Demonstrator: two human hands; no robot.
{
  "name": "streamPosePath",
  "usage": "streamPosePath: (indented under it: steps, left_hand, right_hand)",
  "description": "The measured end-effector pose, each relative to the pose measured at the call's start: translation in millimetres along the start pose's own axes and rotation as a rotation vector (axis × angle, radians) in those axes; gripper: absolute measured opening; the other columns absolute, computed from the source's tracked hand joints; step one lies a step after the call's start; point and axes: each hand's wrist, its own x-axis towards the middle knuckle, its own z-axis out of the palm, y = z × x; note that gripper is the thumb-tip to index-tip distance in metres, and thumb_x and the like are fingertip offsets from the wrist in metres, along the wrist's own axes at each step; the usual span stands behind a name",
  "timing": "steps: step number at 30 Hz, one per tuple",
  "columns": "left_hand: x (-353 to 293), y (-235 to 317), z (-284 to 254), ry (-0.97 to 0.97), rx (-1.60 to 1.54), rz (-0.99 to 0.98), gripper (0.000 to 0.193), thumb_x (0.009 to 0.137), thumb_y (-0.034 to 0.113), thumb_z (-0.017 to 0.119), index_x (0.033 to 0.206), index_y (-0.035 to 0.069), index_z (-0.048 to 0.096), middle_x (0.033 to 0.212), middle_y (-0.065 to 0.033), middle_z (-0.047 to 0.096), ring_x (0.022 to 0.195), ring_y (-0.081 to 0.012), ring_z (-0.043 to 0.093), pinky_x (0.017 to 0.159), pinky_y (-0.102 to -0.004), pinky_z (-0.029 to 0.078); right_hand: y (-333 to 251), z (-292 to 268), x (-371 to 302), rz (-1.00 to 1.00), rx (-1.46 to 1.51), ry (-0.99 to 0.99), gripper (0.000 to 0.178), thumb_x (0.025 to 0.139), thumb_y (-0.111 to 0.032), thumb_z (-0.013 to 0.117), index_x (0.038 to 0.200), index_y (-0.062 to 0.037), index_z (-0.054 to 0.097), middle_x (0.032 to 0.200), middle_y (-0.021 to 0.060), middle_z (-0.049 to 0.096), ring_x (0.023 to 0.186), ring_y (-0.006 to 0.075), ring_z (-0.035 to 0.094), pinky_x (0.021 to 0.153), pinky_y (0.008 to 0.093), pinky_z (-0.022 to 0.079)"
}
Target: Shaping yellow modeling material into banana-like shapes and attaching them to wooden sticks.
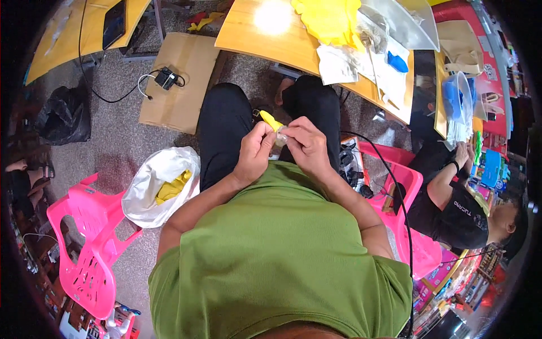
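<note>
Yellow piece point(271, 121) is poking up-left from between your hands, left hand point(255, 153) and right hand point(305, 146) both pinching its lower end.

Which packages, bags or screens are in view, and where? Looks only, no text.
White plastic bag: floor at person's left, open, yellow pieces inside.
Cardboard box: floor ahead, flat, brown, charger on top.
Dark-screened phone: far-left table, black rectangle.
Clear plastic bag: table ahead-right, shiny.
Black bag: floor, far left.

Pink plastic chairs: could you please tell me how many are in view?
2. One pink chair stands at the person's left, beside the white bag. The other is at the right, next to the seated co-worker. More may be hidden.
</note>
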Motion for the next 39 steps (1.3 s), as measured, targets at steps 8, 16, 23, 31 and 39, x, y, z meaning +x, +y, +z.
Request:
streamPosePath:
  steps: [8, 16, 23, 31, 39]
  left_hand:
    - [-0.8, 9.1, 1.0, 0.013, 0.445, 0.261, 0.012, 0.089, 0.006, 0.051, 0.082, -0.001, 0.044, 0.071, -0.0161, 0.050, 0.060, -0.0324, 0.051, 0.055, -0.0371, 0.041]
    - [-2.3, 3.8, -1.7, 0.043, -0.014, 0.034, 0.013, 0.093, 0.008, 0.049, 0.083, 0.002, 0.046, 0.066, -0.0034, 0.048, 0.059, -0.0082, 0.046, 0.052, -0.0251, 0.038]
    - [-0.6, 7.3, 2.1, 0.116, 0.216, 0.198, 0.012, 0.091, 0.007, 0.050, 0.081, 0.001, 0.045, 0.067, -0.0076, 0.048, 0.057, -0.0145, 0.046, 0.053, -0.0289, 0.039]
    - [-2.4, 13.5, 3.1, 0.046, 0.398, 0.252, 0.010, 0.089, 0.006, 0.049, 0.083, 0.000, 0.044, 0.073, -0.0190, 0.049, 0.064, -0.0393, 0.051, 0.056, -0.0407, 0.041]
    - [0.5, -1.4, 0.3, 0.045, 0.135, 0.073, 0.013, 0.092, 0.008, 0.049, 0.082, 0.002, 0.045, 0.067, -0.0051, 0.047, 0.060, -0.0107, 0.047, 0.053, -0.0276, 0.039]
  right_hand:
    - [0.1, 4.4, 13.0, 0.040, -0.259, -0.051, 0.008, 0.068, 0.004, 0.064, 0.075, 0.0006, 0.060, 0.068, 0.0086, 0.053, 0.057, 0.0208, 0.057, 0.050, 0.0313, 0.044]
    - [5.6, 7.2, 2.8, 0.209, 0.159, -0.074, 0.020, 0.069, 0.002, 0.065, 0.088, 0.0015, 0.060, 0.084, 0.0110, 0.054, 0.067, 0.0187, 0.058, 0.058, 0.0291, 0.048]
    - [-8.8, 8.0, -1.8, -0.320, -0.279, 0.033, 0.014, 0.067, -0.003, 0.067, 0.079, -0.0013, 0.059, 0.075, 0.0101, 0.054, 0.064, 0.0276, 0.056, 0.049, 0.0372, 0.045]
    - [-0.5, 9.8, 7.3, -0.080, -0.238, 0.038, 0.011, 0.064, 0.000, 0.065, 0.073, -0.0023, 0.059, 0.069, 0.0110, 0.053, 0.055, 0.0268, 0.053, 0.048, 0.0352, 0.044]
    - [5.5, 15.3, 13.8, 0.387, 0.269, 0.039, 0.008, 0.072, 0.001, 0.066, 0.076, -0.0007, 0.059, 0.070, 0.0007, 0.055, 0.059, 0.0050, 0.049, 0.051, 0.0203, 0.040]
